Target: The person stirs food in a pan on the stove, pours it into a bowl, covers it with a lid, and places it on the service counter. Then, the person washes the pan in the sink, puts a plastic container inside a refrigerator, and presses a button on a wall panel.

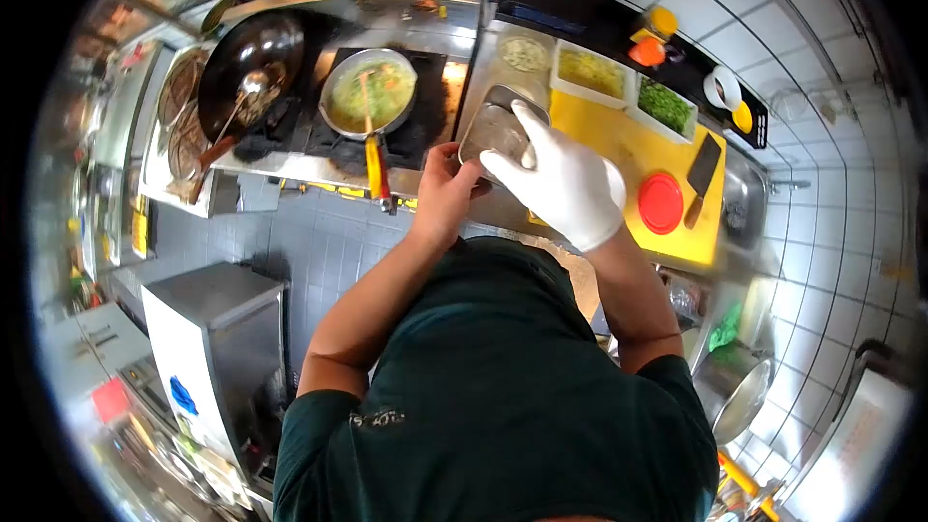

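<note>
My left hand (pixel 449 195) is bare and closed on the near left edge of a small metal container (pixel 480 138). My right hand (pixel 570 179) wears a white glove and reaches over the container's right side. Its thumb and forefinger are spread apart, the fingertips at or just above the container; I cannot tell whether they touch. The other fingers are partly hidden. The container's contents are hard to make out. To the left, a pan (pixel 340 126) of green and orange food in liquid stands on the stove, a utensil with a yellow and red handle (pixel 375 169) resting in it.
A dark wok (pixel 220 68) with a ladle sits farther left. On the right, a yellow cutting board (pixel 619 217) carries a cleaver (pixel 705 166) and a red lid (pixel 660 203). Behind stand tubs of yellow food (pixel 590 74) and chopped greens (pixel 662 108). A sink (pixel 746 198) lies beyond.
</note>
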Available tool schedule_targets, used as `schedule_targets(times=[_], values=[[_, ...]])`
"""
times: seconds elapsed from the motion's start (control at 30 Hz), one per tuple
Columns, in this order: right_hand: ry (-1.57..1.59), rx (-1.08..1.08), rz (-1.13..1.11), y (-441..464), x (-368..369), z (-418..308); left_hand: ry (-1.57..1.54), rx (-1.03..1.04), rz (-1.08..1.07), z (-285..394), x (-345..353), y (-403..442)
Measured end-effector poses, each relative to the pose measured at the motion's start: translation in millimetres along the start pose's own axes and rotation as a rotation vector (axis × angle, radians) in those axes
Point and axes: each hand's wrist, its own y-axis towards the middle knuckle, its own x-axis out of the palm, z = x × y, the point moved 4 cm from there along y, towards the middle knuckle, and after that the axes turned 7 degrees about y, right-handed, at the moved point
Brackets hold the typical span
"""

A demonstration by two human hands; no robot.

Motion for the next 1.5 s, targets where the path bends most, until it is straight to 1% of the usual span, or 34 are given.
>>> schedule_targets(times=[0.03,0.13,0.17,0.23,0.3,0.37,0.43,0.53,0.63,0.7,0.73,0.77,0.83,0.93,1.03,1.13,1.23,1.33,1.43,1.5], values=[[-0.050,0.006,-0.117,8.8,18.4,-4.0,0.005,0.012,0.023,0.6,-11.8,-2.2],[0.229,-0.060,-0.311,25.5,58.3,10.4,0.005,0.016,0.082,3.1,-40.2,-12.0],[0.383,0.011,-0.378,31.8,57.0,5.8,0.006,0.015,0.091,3.2,-51.7,-16.3],[0.685,0.174,-0.408,53.6,61.5,26.7,0.016,0.016,0.100,4.1,-71.3,-21.6],[0.551,0.223,-0.375,73.2,41.3,13.5,-0.016,0.012,0.094,1.3,-90.6,-30.2],[0.562,0.215,-0.427,90.7,42.4,34.1,-0.004,-0.001,0.079,6.0,-100.7,-37.8],[0.625,0.129,-0.448,99.9,54.5,61.9,0.021,-0.022,0.061,7.8,-108.1,-44.7],[0.530,-0.043,-0.181,97.7,50.6,55.1,-0.006,-0.037,0.059,13.8,-109.8,-48.5],[0.162,-0.488,0.168,68.9,10.6,-7.0,-0.006,-0.027,0.056,14.2,-113.1,-44.2],[0.499,-0.345,-0.302,41.1,11.9,-35.6,0.027,-0.018,0.072,17.1,-114.6,-42.4],[0.392,-0.479,-0.340,29.0,17.3,-49.6,0.050,-0.013,0.072,19.0,-114.9,-41.6],[0.189,-0.591,-0.391,21.2,26.7,-49.0,0.071,-0.014,0.072,20.3,-115.7,-42.1],[0.023,-0.562,-0.488,12.4,36.4,-45.4,0.107,-0.013,0.062,20.0,-114.8,-40.2],[-0.057,-0.645,-0.394,11.3,52.0,-18.2,0.112,-0.026,0.030,21.6,-112.0,-36.5],[-0.277,-0.676,-0.449,12.0,57.2,-2.0,0.104,-0.041,0.021,18.6,-111.2,-31.4],[-0.151,-0.575,-0.431,10.5,40.2,-6.1,0.082,-0.062,0.031,19.3,-110.5,-30.0],[0.089,-0.533,-0.334,8.0,31.3,-0.1,0.059,-0.048,0.040,14.3,-114.8,-25.2],[0.026,-0.275,-0.389,4.5,32.2,7.6,0.075,-0.023,0.019,17.9,-115.7,-23.5],[-0.033,-0.114,-0.407,2.5,35.1,11.0,0.100,-0.030,0.030,15.5,-119.4,-21.2],[-0.082,-0.140,-0.307,1.1,32.4,4.1,0.131,0.012,0.055,6.0,-126.5,-17.2]])
